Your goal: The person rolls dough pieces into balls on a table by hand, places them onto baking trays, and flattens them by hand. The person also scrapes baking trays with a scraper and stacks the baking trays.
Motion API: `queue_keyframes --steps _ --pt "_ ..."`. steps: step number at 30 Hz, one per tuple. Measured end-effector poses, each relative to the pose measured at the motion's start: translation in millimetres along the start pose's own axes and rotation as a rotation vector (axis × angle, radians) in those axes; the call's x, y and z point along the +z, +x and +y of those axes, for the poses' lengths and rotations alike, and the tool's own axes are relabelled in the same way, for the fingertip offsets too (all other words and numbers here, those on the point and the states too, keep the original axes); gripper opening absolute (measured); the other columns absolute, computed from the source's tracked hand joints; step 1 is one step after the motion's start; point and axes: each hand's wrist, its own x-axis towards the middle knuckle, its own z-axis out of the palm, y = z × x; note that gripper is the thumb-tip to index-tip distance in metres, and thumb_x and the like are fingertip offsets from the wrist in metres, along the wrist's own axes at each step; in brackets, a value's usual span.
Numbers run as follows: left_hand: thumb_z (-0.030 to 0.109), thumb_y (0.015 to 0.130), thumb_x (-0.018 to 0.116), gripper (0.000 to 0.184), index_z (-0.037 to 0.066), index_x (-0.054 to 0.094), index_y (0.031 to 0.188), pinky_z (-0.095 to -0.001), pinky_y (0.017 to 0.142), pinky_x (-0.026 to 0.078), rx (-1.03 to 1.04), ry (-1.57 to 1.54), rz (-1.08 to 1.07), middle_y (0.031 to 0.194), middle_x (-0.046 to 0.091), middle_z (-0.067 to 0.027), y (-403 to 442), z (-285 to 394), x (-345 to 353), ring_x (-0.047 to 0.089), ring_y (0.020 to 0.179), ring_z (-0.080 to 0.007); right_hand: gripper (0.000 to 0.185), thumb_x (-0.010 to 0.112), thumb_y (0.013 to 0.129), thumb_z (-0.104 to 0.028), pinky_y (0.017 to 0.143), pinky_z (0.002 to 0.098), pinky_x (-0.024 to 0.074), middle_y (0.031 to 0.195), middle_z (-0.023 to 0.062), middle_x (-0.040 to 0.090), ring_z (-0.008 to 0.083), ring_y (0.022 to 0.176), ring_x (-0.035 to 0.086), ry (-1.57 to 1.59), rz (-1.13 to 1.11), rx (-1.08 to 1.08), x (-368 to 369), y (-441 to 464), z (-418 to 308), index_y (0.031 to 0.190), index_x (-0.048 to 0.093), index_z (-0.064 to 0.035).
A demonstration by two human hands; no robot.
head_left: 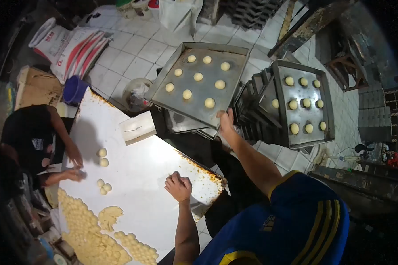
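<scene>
My right hand (226, 120) is closed on the near corner edge of a metal baking tray (234, 53). Several pale dough balls (198, 77) are spaced in rows on that tray. Over the white table top, my left hand (179, 187) has its fingers curled inward, and whatever is under them is hidden. Two dough balls (102, 152) touch each other further left on the table, with a cluster of three dough balls (104, 187) below them. A large spread of dough pieces (82, 221) covers the table's lower left corner, beside a flat dough lump (110, 217).
A co-worker (31, 137) works at the table's left side, hands over the white table (132, 194). A second filled tray (327, 128) rests on stacked trays at right. A small white box (138, 128) sits at the table edge. Flour sacks (73, 51) and a blue bucket (76, 90) stand behind.
</scene>
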Motion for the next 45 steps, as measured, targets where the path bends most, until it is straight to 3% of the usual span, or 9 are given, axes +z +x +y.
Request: queue_keyframes --steps 7,10,13,20,25,35,38,44,45 --pt "0.024 0.091 0.06 0.036 0.01 0.068 0.123 -0.0536 0.084 0.046 0.008 0.039 0.004 0.113 0.062 -0.014 -8 0 -5 0.06 0.103 -0.0383 0.053 0.064 0.078 0.0 0.086 0.0441 0.0536 0.112 0.0119 0.061 0.0263 0.104 0.06 -0.037 -0.07 -0.213 7 15 -92 0.13 0.056 -0.002" --pt "0.023 0.09 0.06 0.037 0.01 0.067 0.124 -0.0544 0.086 0.047 0.007 0.008 0.007 0.115 0.063 -0.0141 -9 1 -1 0.06 0.104 -0.0388 0.048 0.063 0.077 0.001 0.086 0.0449 0.0575 0.106 0.0113 0.061 0.0268 0.101 0.062 0.081 -0.108 -0.272 -18 -67 -166 0.124 0.057 0.0005" --pt "0.024 0.09 0.059 0.04 0.009 0.066 0.127 -0.0554 0.089 0.047 0.025 -0.01 0.0 0.118 0.063 -0.0151 -13 -6 -3 0.06 0.107 -0.0399 0.031 0.063 0.077 -0.006 0.09 0.0469 0.0616 0.099 0.0097 0.061 0.0301 0.093 0.067 0.233 -0.304 -0.207 -85 -140 -224 0.108 0.063 -0.0012" --pt "0.027 0.092 0.072 0.054 0.008 0.063 0.142 -0.0575 0.106 0.048 0.019 -0.333 -0.308 0.131 0.063 -0.0187 -9 -38 -29 0.06 0.121 -0.0429 0.038 0.07 0.082 -0.014 0.085 0.0454 0.0629 0.1 0.0101 0.066 0.0283 0.094 0.072 0.168 -0.197 -0.256 -327 -230 -315 0.117 0.066 -0.0029" --pt "0.026 0.091 0.075 0.061 0.007 0.06 0.147 -0.0576 0.105 0.05 0.009 -0.37 -0.304 0.129 0.059 -0.0238 -44 -28 -27 0.06 0.118 -0.0438 0.032 0.071 0.084 -0.02 0.071 0.0433 0.063 0.096 0.0085 0.068 0.0262 0.085 0.074 0.123 -0.183 -0.262 -438 -232 -322 0.111 0.068 -0.0031" --pt "0.036 0.09 0.078 0.079 0.014 0.049 0.16 -0.0632 0.112 0.048 -0.267 -0.007 -0.294 0.154 0.045 -0.0296 -118 104 -5 0.049 0.137 -0.0547 0.034 0.071 0.083 -0.014 0.089 0.0449 0.0637 0.103 0.0076 0.07 0.0276 0.098 0.073 0.19 -0.134 -0.107 -535 -127 -300 0.115 0.069 -0.0033" --pt "0.047 0.09 0.078 0.097 0.021 0.035 0.173 -0.066 0.126 0.037 -0.368 0.087 -0.412 0.173 0.029 -0.0352 -124 136 5 0.033 0.156 -0.0574 0.034 0.071 0.084 -0.015 0.09 0.0448 0.0629 0.105 0.0084 0.07 0.0285 0.099 0.072 0.183 -0.121 -0.177 -572 -71 -262 0.116 0.068 -0.0031" --pt "0.044 0.092 0.076 0.097 0.02 0.032 0.175 -0.0638 0.133 0.026 -0.325 0.017 -0.36 0.176 0.024 -0.0389 -146 135 34 0.028 0.161 -0.0582 0.039 0.072 0.089 -0.02 0.094 0.0449 0.0607 0.121 0.0116 0.07 0.0278 0.111 0.071 0.108 -0.164 -0.179 -594 -40 -250 0.122 0.068 -0.0015" --pt "0.043 0.092 0.076 0.096 0.019 0.033 0.174 -0.0631 0.133 0.025 -0.313 -0.018 -0.368 0.176 0.024 -0.0389 -148 136 31 0.028 0.162 -0.057 0.044 0.072 0.091 -0.022 0.092 0.0439 0.0616 0.117 0.0122 0.07 0.0279 0.106 0.072 -0.172 -0.042 -0.267 -599 -35 -256 0.129 0.064 0.0003"
